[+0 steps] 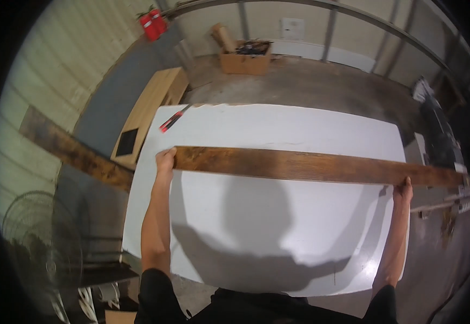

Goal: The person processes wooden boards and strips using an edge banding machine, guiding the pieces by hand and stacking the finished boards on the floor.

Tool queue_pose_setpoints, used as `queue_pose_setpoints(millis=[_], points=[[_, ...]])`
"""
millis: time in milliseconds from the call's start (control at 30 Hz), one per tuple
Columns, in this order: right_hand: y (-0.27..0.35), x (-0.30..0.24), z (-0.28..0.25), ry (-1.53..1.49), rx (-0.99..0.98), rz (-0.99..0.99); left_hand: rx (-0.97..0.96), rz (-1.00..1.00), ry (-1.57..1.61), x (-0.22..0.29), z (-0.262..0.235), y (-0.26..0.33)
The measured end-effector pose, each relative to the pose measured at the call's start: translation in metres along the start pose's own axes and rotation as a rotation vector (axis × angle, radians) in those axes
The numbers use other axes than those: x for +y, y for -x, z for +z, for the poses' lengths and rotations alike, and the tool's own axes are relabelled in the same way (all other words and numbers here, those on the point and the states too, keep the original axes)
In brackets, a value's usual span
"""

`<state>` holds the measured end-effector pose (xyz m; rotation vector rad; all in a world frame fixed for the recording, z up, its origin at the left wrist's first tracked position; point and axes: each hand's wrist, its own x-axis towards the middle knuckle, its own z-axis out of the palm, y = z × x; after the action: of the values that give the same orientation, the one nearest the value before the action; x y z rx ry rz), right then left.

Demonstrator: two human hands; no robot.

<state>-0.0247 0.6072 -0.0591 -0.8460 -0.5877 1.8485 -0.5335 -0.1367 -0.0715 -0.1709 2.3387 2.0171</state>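
Observation:
A long brown wooden plank (278, 165) spans the white table (229, 216) from left to right, its right part reaching past the table's edge. At its left end my left hand (165, 160) is closed round the wood. Farther along, my right hand (404, 190) grips the near edge, with the plank continuing beyond it. The fingers of both hands are partly hidden by the board. Near the table's far left corner lies a red and black hand tool (173, 120) with a narrow blade, apart from the plank and both hands.
Another brown plank (75, 151) slants along the left side, beside a light wooden cabinet (151, 110). A standing fan (43, 237) is at the lower left. Behind the table, a cardboard box (244, 63) sits on the floor. Red fire extinguishers (151, 25) stand at the far left.

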Motion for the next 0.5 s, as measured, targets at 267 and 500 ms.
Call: queue_pose_setpoints(millis=[267, 500], points=[[0.064, 0.081, 0.029, 0.027, -0.034, 0.111, 0.196, -0.035, -0.140, 0.010, -0.081, -0.025], [0.105, 0.141, 0.045, -0.072, -0.131, 0.300, 0.605, -0.144, -0.711, 0.010, -0.121, 0.006]])
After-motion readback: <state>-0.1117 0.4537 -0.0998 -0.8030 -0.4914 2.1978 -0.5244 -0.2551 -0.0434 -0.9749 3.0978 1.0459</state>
